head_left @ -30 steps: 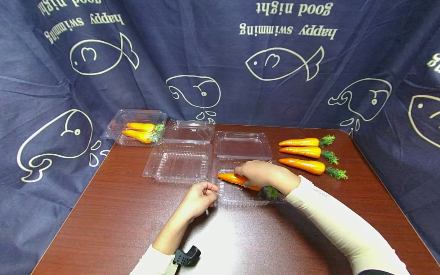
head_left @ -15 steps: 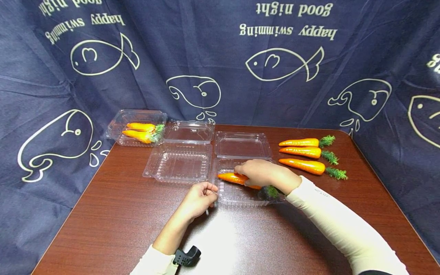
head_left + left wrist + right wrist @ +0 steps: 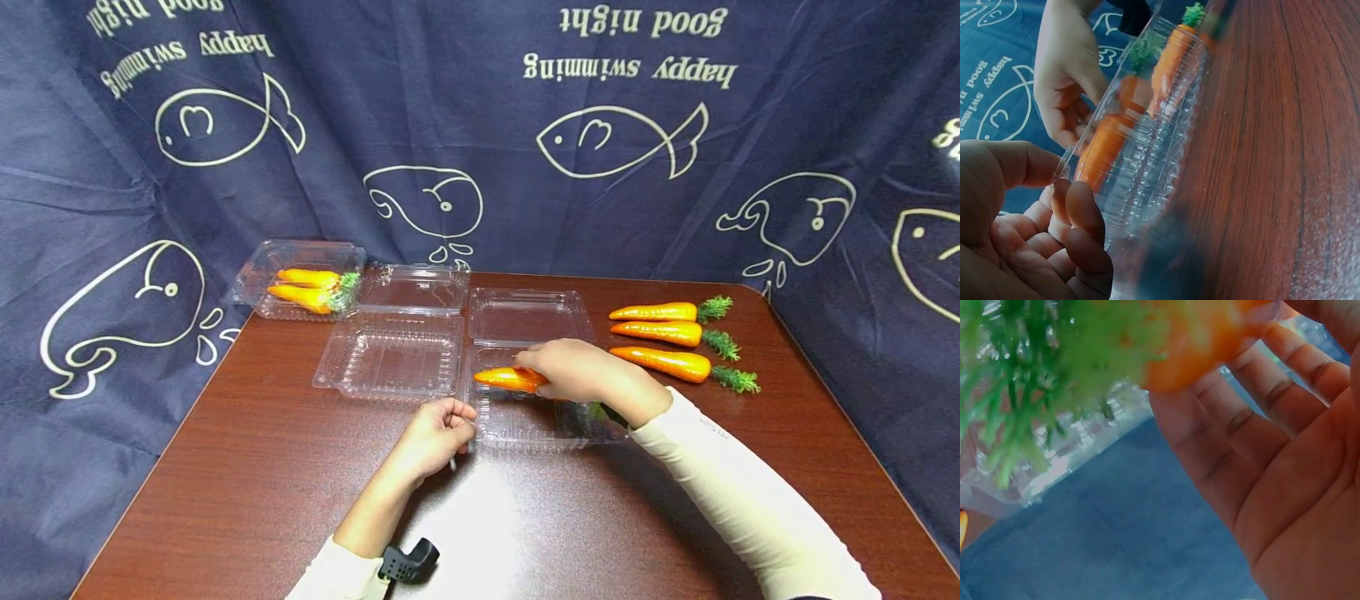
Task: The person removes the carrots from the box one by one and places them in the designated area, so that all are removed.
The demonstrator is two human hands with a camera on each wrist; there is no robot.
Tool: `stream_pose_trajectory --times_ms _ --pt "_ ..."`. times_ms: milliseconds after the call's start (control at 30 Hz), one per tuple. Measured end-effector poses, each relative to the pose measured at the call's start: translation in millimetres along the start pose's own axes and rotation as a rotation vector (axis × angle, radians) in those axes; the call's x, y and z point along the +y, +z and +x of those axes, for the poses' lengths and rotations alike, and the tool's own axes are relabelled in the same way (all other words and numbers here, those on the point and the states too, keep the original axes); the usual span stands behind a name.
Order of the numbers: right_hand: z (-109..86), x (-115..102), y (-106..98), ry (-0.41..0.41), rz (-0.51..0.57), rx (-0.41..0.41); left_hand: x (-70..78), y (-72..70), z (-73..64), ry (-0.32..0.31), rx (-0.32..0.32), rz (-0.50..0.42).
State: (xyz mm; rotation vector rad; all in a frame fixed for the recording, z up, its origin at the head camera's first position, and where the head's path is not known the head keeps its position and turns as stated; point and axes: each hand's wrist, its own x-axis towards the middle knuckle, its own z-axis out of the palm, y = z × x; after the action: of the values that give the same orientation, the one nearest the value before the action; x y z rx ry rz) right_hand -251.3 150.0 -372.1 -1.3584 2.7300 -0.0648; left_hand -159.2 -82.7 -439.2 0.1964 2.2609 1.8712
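Observation:
My right hand (image 3: 573, 371) grips an orange carrot (image 3: 501, 379) from above, over the base of a clear plastic clamshell container (image 3: 517, 429). The carrot's tip points left, and its green top (image 3: 1016, 381) shows in the right wrist view. In that view the fingers curl along the thick end of the carrot. My left hand (image 3: 431, 437) pinches the front left corner of the same container between thumb and forefinger, as the left wrist view shows. The container's lid (image 3: 528, 317) lies folded back behind it.
Left of it stands another open clamshell (image 3: 390, 354) with its lid back. A further clamshell (image 3: 251, 283) at the far left holds two carrots (image 3: 303, 296). Three carrots (image 3: 660, 362) lie in a row at the right. A blue patterned cloth (image 3: 480, 208) hangs behind the table (image 3: 247, 492).
My right hand has shifted slightly toward the back of the container, and the carrot has moved with it, lying more level across the view. The left hand has stayed at the corner.

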Motion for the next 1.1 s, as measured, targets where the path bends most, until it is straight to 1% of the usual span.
stream_pose_trajectory --times_ms 167,333,467,667,800,900,1100 --pt "-8.0 1 -6 0.004 0.018 0.1 -0.2 0.6 -0.1 0.012 0.002 -0.006" --pt "-18.4 4 -10 0.0 0.023 0.206 0.7 1.5 -0.5 0.01 0.006 -0.01" --pt "-27.3 6 -13 0.013 0.03 0.264 0.6 2.1 -0.5 0.007 0.014 -0.007" --pt "-44.6 12 -17 0.039 0.048 0.313 -0.8 3.1 -0.2 0.012 0.013 -0.005" --pt "-57.6 19 -16 0.066 0.053 0.33 -2.5 2.8 0.7 0.013 0.012 0.003" --pt "-68.0 26 -15 0.081 0.057 0.348 -3.4 2.8 0.5 0.025 0.014 0.001" --pt "-91.2 40 -9 0.121 0.023 0.376 -4.8 3.2 1.0 0.023 0.019 -0.001"
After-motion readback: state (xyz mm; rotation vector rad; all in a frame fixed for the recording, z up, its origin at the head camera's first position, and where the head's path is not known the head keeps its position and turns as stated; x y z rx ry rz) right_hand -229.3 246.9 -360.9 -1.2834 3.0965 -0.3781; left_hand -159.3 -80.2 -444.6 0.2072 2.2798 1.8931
